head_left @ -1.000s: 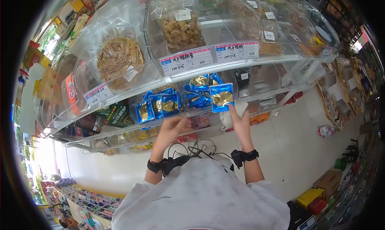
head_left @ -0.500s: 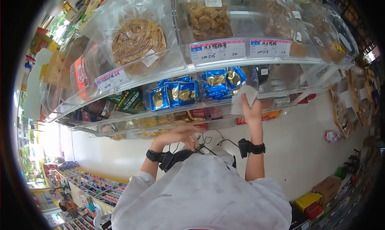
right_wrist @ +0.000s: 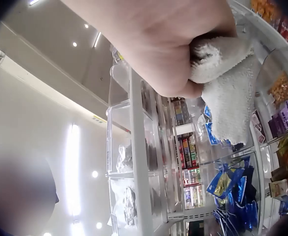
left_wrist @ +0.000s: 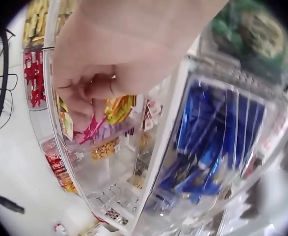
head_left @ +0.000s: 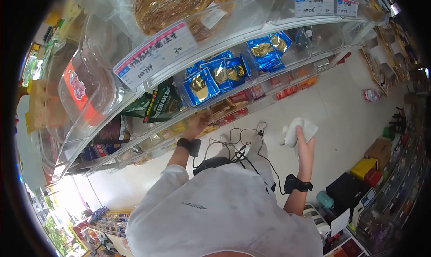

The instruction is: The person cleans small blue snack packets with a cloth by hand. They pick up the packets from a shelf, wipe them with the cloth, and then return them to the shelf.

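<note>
My right hand [head_left: 306, 151] grips a folded white cloth [head_left: 298, 130] out over the floor, away from the shelf. The right wrist view shows this fluffy cloth [right_wrist: 230, 93] bunched under the curled fingers. My left hand [head_left: 196, 124] reaches into a clear bin on the lower shelf. In the left wrist view its fingers pinch the edge of a pink packet [left_wrist: 92, 130], beside yellow packets [left_wrist: 119, 109]. Above that hand, blue-and-gold packets [head_left: 200, 87] fill one clear bin, with more blue-and-gold packets [head_left: 269, 50] in the bin to the right.
A dark green bag [head_left: 164, 102] sits left of the blue packets. Higher up, a bagged round brown food [head_left: 179, 8] lies behind a price label [head_left: 155, 53]. Black cables [head_left: 240, 145] hang before the body. Boxes [head_left: 366, 167] stand on the floor at right.
The blue packet held by my right hand was set in the right-hand bin; that hand then drew back with the cloth. My left hand moved to the lower shelf. The head view swung left.
</note>
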A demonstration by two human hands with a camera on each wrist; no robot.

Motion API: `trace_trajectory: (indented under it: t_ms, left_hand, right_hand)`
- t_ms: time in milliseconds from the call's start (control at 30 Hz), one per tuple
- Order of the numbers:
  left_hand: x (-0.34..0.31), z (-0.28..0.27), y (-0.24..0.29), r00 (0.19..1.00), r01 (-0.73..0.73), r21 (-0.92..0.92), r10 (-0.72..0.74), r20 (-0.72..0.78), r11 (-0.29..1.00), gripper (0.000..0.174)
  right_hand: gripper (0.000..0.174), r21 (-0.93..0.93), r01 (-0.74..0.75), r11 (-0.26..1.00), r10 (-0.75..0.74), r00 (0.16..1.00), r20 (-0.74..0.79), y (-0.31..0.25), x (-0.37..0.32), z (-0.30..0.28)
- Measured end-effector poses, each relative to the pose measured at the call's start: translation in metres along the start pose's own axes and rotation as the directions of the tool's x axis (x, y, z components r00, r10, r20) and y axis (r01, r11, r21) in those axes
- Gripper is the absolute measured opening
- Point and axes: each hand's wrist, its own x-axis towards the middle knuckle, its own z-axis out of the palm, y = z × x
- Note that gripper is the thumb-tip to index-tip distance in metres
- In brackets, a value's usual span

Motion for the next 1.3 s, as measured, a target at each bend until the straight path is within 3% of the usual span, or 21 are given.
trace_trajectory:
  t_ms: [33, 67, 100, 167, 233, 267, 333, 400, 567, 633, 867, 967, 1167, 1300]
  left_hand:
    - [-0.016, 0.004, 0.004, 0.972, -0.101, 0.562, 0.202, -0.120, 0.821, 0.033]
    - [-0.034, 0.013, 0.010, 0.898, -0.078, 0.935, 0.431, -0.085, 0.346, 0.034]
    - [-0.037, 0.015, 0.016, 0.850, -0.037, 0.958, 0.513, -0.119, 0.283, 0.034]
    - [-0.001, -0.096, -0.005, 0.699, -0.313, 0.937, 0.706, 0.117, 0.154, 0.031]
    - [-0.001, -0.124, -0.003, 0.715, 0.017, 0.999, 0.698, -0.038, 0.037, 0.032]
    - [0.004, -0.135, 0.000, 0.715, 0.201, 0.979, 0.687, -0.129, -0.025, 0.032]
    - [0.014, -0.135, 0.008, 0.684, 0.437, 0.897, 0.670, -0.287, -0.063, 0.033]
    - [0.020, -0.141, 0.012, 0.647, 0.563, 0.824, 0.655, -0.390, -0.067, 0.034]
    - [0.020, -0.157, 0.016, 0.605, 0.645, 0.762, 0.647, -0.464, -0.057, 0.037]
    - [0.018, -0.158, 0.016, 0.601, 0.647, 0.760, 0.651, -0.464, -0.056, 0.038]
    - [0.002, -0.151, 0.011, 0.595, 0.633, 0.772, 0.676, -0.435, -0.060, 0.042]
    - [-0.005, -0.139, 0.011, 0.583, 0.622, 0.782, 0.697, -0.417, -0.053, 0.044]
    - [-0.010, -0.130, 0.012, 0.522, 0.565, 0.825, 0.782, -0.341, -0.017, 0.048]
    - [-0.027, -0.096, 0.011, 0.524, 0.410, 0.909, 0.835, -0.169, -0.074, 0.051]
  right_hand:
    - [0.042, -0.001, -0.024, 1.000, 0.024, 1.000, -0.009, 0.008, -0.014, 0.002]
    - [0.040, 0.003, -0.039, 0.999, 0.039, 0.999, -0.022, 0.013, -0.028, 0.006]
    - [0.039, 0.013, -0.033, 0.999, 0.034, 0.998, -0.045, 0.015, -0.037, 0.010]
    - [0.040, 0.033, -0.046, 0.998, 0.049, 0.996, -0.070, 0.019, -0.055, 0.019]
    - [0.039, 0.009, -0.145, 0.989, 0.145, 0.989, 0.015, 0.031, -0.061, 0.017]
    - [0.039, -0.023, -0.115, 0.993, 0.115, 0.993, -0.004, 0.044, -0.061, 0.018]
    - [0.037, -0.070, -0.144, 0.987, 0.145, 0.989, 0.020, 0.056, -0.060, 0.020]
    - [0.037, -0.101, -0.140, 0.985, 0.144, 0.989, 0.038, 0.058, -0.057, 0.023]
    - [0.037, -0.172, -0.206, 0.963, 0.228, 0.966, 0.119, 0.065, -0.076, 0.037]
    - [0.038, -0.191, -0.270, 0.944, 0.291, 0.953, 0.087, 0.062, -0.084, 0.042]
    - [0.041, -0.215, -0.284, 0.934, 0.307, 0.948, 0.080, 0.032, -0.107, 0.047]
    - [0.038, -0.129, -0.148, 0.981, 0.156, 0.986, 0.057, 0.061, -0.104, 0.040]
    - [0.043, -0.094, -0.056, 0.994, 0.070, 0.985, 0.155, 0.031, -0.104, 0.027]
    - [0.044, -0.046, -0.009, 0.999, 0.019, 0.977, 0.212, 0.033, -0.096, 0.018]
